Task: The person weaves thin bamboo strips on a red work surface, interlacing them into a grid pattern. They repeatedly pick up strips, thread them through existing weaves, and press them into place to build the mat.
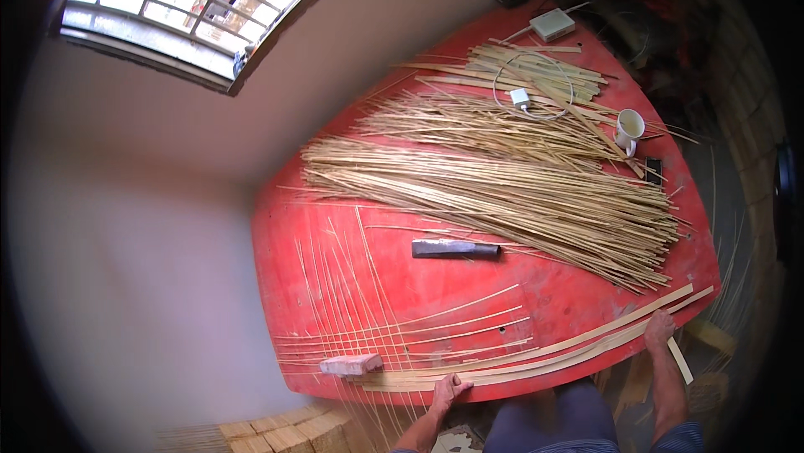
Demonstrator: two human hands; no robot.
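Note:
Long flat bamboo strips (553, 358) run along the near edge of the red table. My left hand (450, 390) is closed at their lower edge, near the middle of the table front. Farther right, my right hand (659, 330) has its fingers round the strips near their right ends. To the left of my left hand, thin bamboo strips cross in an open woven grid (356, 336). A pinkish brick (350, 364) rests on the grid's near part, beside the left ends of the flat strips. Some thin strips hang over the table edge.
A large bundle of thin bamboo sticks (494, 193) covers the table's middle. Before it lies a dark metal blade-like tool (455, 249). Farther back are a white mug (629, 130), a white charger with cable (520, 100) and a white box (553, 25). A barred window (197, 1) is upper left.

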